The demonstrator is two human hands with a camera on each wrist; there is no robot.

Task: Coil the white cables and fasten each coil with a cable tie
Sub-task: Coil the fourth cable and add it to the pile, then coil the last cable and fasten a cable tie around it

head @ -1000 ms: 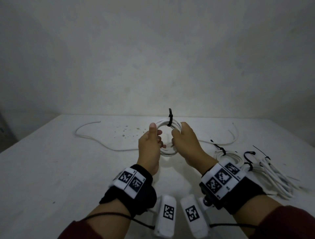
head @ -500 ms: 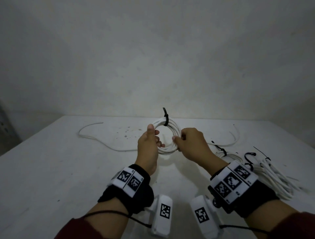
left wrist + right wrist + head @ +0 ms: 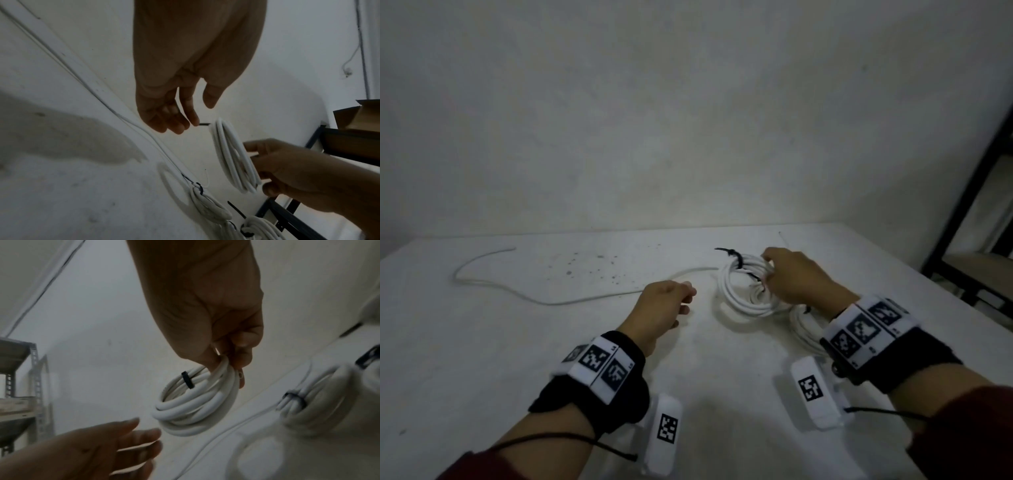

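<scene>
over the right side of the white tabletop (image 3: 482, 342), the right hand (image 3: 796, 282) pinches the tied white cable coil (image 3: 743, 291), left hand (image 3: 662, 308) loose, empty, nearer the uncoiled white cable (image 3: 551, 301).

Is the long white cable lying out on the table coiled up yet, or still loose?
Still loose. The long cable lies uncoiled in a wavy line across the table, with no tie on it.

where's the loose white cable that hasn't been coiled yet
In the head view the loose cable snakes across the table's left half, ahead of the left hand, its near end reaching toward the tied coil.
</scene>
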